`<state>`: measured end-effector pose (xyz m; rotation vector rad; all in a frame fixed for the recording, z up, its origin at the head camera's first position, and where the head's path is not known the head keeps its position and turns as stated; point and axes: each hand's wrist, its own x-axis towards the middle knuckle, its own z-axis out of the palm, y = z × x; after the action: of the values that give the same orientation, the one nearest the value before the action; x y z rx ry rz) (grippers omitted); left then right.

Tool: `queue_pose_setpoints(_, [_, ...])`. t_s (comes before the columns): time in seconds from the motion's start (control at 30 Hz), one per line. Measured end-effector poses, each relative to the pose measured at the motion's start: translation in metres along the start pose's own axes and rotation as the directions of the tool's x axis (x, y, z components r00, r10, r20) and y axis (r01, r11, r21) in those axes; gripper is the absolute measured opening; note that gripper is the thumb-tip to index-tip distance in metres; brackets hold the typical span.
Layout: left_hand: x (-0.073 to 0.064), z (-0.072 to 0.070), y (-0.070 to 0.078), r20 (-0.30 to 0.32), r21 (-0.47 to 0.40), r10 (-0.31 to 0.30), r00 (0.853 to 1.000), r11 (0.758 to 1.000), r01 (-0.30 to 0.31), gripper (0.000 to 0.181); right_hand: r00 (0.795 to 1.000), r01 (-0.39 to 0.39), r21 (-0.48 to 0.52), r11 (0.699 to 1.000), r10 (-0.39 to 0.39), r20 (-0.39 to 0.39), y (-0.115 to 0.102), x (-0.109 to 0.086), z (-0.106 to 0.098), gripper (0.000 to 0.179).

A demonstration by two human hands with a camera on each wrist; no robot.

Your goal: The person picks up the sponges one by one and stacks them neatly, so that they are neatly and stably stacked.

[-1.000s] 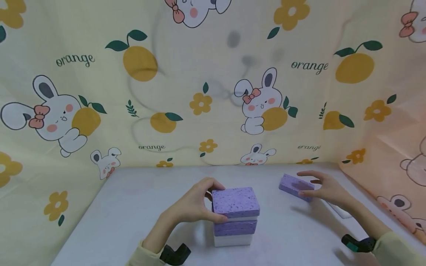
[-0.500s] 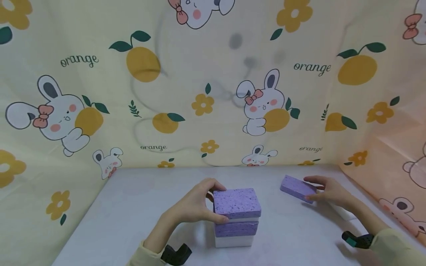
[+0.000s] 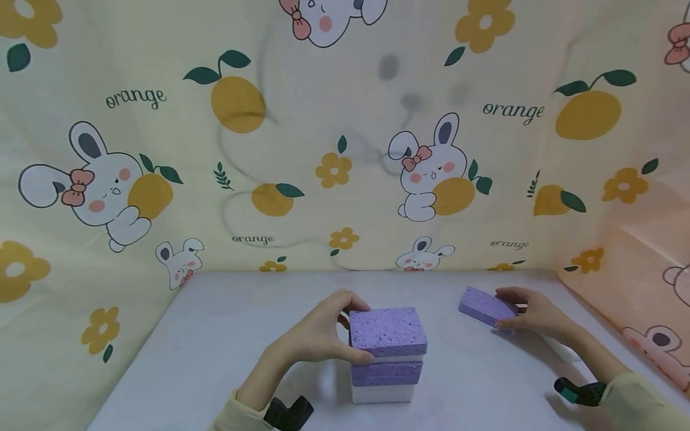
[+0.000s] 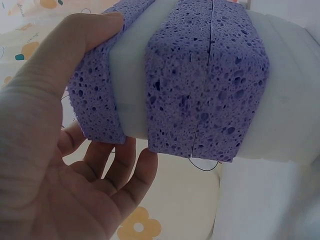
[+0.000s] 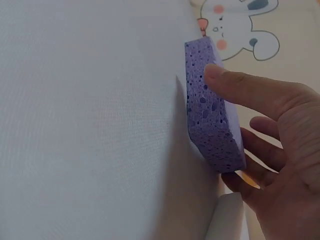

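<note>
In the head view a stack of purple and white sponges stands on the table, with a purple sponge (image 3: 389, 331) on top and a white block (image 3: 383, 394) at the bottom. My left hand (image 3: 323, 335) holds the top sponge from the left, thumb in front and fingers behind. Up close in the left wrist view, two purple sponges (image 4: 207, 95) lie face to face between white layers (image 4: 131, 85). Farther back on the right, my right hand (image 3: 541, 312) pinches a single purple sponge (image 3: 484, 306). Its thumb (image 5: 235, 82) presses one long side; the other fingers are partly hidden behind.
A white block (image 3: 563, 348) lies on the table under the right forearm, partly covered by it. The white table (image 3: 232, 335) ends at a patterned cloth backdrop (image 3: 302, 227). Another cloth (image 3: 636, 287) borders the right side.
My right hand has closed from a spread pose near the single purple sponge to a pinch on it. My left hand keeps its hold on the stack. The head view has shifted slightly.
</note>
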<state>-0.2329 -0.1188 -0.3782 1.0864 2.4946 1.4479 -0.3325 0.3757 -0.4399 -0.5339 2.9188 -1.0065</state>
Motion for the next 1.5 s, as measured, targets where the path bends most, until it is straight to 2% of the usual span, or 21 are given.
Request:
queue_pose_setpoints(0.27, [0.002,0.003,0.001,0.006,0.007,0.003,1.0,1.0,-0.003,0.063,1.0,-0.022,0.009,1.0,0.022,-0.001,0.002,-0.004,0.0,0.081])
queue_pose_setpoints(0.67, [0.007,0.007,0.003,0.015,0.017,0.024,1.0,1.0,-0.024,0.063,0.997,-0.06,-0.02,0.998,0.059,-0.045,0.003,-0.013,0.002,0.08])
queue_pose_setpoints(0.9, [0.008,0.009,0.004,0.021,0.015,0.025,0.999,1.0,-0.026,0.064,0.997,-0.045,-0.008,0.999,0.044,-0.058,-0.003,-0.019,0.006,0.076])
queue_pose_setpoints(1.13, [0.005,0.006,0.002,0.004,0.027,0.016,1.0,1.0,-0.016,0.064,0.997,-0.027,-0.001,1.0,0.026,-0.069,-0.012,-0.015,0.01,0.076])
queue_pose_setpoints(1.5, [0.0,0.002,0.003,-0.005,0.02,-0.002,1.0,1.0,0.002,0.064,0.998,0.004,0.078,0.997,0.001,-0.056,-0.025,-0.012,0.013,0.077])
